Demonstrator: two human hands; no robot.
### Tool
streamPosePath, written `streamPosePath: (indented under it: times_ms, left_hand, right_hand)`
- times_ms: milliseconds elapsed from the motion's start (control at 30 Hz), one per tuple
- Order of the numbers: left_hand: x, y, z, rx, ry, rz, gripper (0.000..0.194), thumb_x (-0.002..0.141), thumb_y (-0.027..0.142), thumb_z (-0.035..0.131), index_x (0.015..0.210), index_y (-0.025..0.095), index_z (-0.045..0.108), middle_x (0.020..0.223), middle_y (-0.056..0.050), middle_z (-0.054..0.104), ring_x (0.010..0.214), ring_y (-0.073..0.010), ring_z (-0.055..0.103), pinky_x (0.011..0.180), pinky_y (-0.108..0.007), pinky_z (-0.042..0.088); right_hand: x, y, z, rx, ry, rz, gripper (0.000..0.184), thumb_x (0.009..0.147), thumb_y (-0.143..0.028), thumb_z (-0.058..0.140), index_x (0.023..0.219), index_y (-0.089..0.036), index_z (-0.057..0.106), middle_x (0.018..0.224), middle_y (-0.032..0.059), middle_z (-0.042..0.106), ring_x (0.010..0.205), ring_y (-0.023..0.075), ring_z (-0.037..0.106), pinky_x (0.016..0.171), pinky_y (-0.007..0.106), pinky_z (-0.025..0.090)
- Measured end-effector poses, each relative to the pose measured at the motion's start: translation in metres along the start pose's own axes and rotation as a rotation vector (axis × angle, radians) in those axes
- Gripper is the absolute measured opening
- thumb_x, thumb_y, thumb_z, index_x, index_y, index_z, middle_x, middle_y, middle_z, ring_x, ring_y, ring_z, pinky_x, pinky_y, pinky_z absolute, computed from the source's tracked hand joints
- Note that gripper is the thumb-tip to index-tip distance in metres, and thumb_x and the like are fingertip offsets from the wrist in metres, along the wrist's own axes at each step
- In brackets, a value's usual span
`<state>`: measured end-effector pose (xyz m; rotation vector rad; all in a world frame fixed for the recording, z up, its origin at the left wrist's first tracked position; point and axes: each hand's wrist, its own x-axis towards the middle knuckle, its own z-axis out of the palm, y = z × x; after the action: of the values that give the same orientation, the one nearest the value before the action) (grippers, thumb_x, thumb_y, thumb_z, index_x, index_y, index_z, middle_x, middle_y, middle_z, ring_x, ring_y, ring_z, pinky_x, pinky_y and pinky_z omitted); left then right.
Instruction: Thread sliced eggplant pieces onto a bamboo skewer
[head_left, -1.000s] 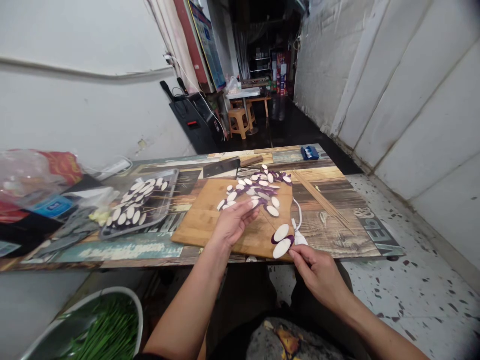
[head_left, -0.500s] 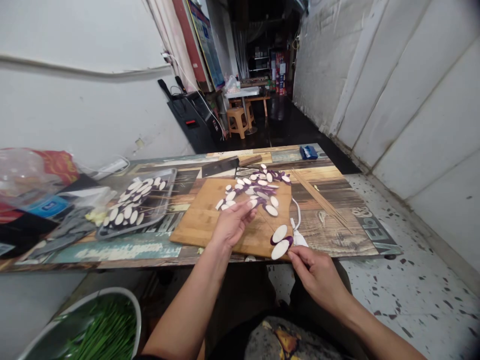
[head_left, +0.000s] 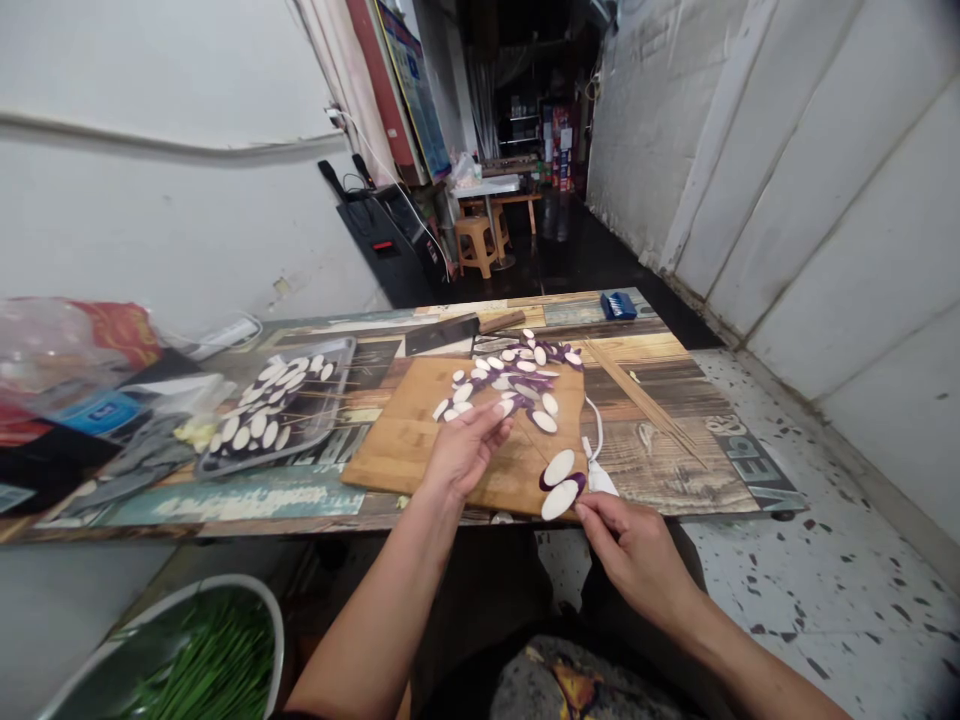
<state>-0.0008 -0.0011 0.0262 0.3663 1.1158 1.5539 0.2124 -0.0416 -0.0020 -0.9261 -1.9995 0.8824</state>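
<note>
Right fingers (head_left: 598,506): one skewer (head_left: 537,442), two threaded slices (head_left: 560,498). Left fingers (head_left: 489,415): one slice (head_left: 508,405).

Left wall (head_left: 142,230): white, scuffed
Near floor (head_left: 847,580): pale, dark-flecked
Stool (head_left: 474,246): tan, at white-topped table (head_left: 496,187)
Far end (head_left: 525,35): dim

Cutting bd (head_left: 405,440) – smooth wood; eggplant slices (head_left: 559,498) matt; stool (head_left: 474,229) – plastic.

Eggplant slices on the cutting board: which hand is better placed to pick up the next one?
Probably the left hand: its fingers are at the near edge of the loose slices. The right hand is farther from them, occupied with two skewered slices.
</note>
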Motion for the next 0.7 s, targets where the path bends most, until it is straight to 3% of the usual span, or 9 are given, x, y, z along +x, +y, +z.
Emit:
streamPosePath:
  times_ms: [700]
  left_hand:
    - [-0.0016,-0.0009,0.0002,-0.030,0.012,0.008,0.010,0.075,0.001,0.062,0.082,0.006,0.067,0.068,-0.005,0.065,0.059,-0.0074,0.061,0.055,-0.013,0.052]
  right_hand:
    - [-0.0006,0.0008,0.0019,0.021,-0.022,0.010,0.022,0.093,-0.023,0.042,0.084,-0.018,0.061,0.073,-0.0004,0.061,0.064,0.0140,0.057,0.060,0.023,0.037]
